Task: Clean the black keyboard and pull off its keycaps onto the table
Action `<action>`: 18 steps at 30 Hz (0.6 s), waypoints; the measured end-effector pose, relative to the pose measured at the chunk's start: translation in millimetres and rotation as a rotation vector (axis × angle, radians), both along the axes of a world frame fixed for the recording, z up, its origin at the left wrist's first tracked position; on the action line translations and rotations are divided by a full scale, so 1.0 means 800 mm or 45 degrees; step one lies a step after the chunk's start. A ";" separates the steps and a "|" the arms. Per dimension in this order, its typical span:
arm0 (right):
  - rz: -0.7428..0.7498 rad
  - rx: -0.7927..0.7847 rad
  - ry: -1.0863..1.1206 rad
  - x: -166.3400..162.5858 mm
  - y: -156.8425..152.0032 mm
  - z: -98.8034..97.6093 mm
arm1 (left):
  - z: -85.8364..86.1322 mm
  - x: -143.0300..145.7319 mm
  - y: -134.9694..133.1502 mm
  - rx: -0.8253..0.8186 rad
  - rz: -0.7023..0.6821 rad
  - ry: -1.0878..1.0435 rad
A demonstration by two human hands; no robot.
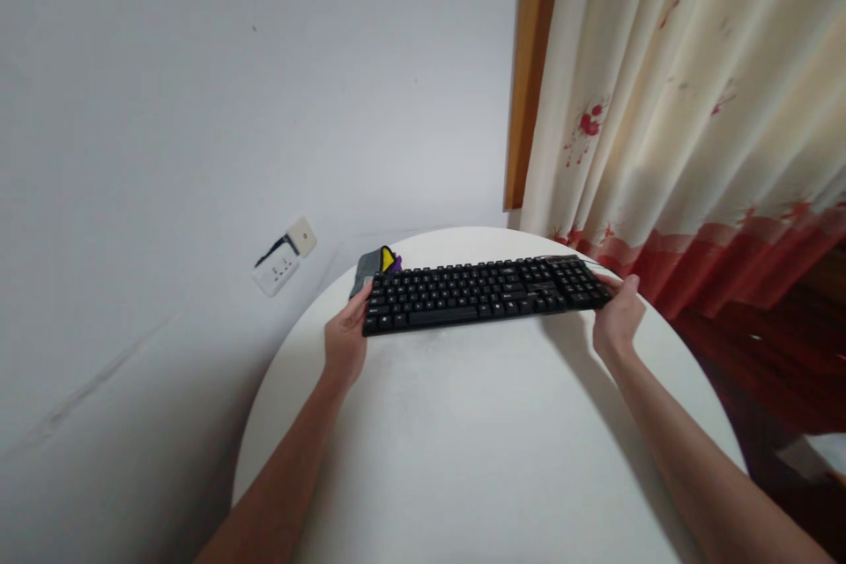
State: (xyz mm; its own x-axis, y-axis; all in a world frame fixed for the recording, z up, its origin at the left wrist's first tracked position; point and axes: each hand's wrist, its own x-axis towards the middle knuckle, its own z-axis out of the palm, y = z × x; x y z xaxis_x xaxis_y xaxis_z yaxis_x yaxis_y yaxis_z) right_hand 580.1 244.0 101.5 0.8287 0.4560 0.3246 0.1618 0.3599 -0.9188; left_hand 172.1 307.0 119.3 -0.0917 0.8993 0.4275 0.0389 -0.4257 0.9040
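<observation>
A black computer keyboard spans the space between my two hands, its keys facing me and a dark cable trailing off behind its right end. My left hand grips the left end, with the thumb along the edge. At the opposite end, my right hand is closed on the right edge, its fingers partly hidden behind and under the keyboard. The keyboard appears raised off the white round table, with a shadow below its right side. Behind the left end sits a grey item with yellow and purple parts, partly covered.
A pale wall borders the table on the left and back, carrying a white socket plate and a smaller square plate. Cream curtains with red flowers hang at the right. Dark red floor shows beyond the table edge.
</observation>
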 end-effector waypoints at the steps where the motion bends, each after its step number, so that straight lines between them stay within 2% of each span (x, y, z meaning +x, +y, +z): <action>1: -0.023 0.003 0.028 0.000 0.000 0.000 | 0.000 0.001 0.000 0.009 -0.007 -0.007; 5: -0.055 -0.029 0.073 -0.004 0.001 -0.001 | -0.001 0.000 0.001 0.041 -0.008 0.035; 12: -0.010 -0.028 0.223 -0.010 0.002 -0.001 | -0.012 -0.017 0.010 0.164 0.202 0.499; 15: 0.000 0.064 0.335 -0.010 0.003 0.003 | -0.020 -0.025 0.018 0.174 0.311 0.630; 18: 0.024 0.188 0.333 -0.009 0.005 0.004 | -0.024 -0.028 0.024 0.132 0.364 0.674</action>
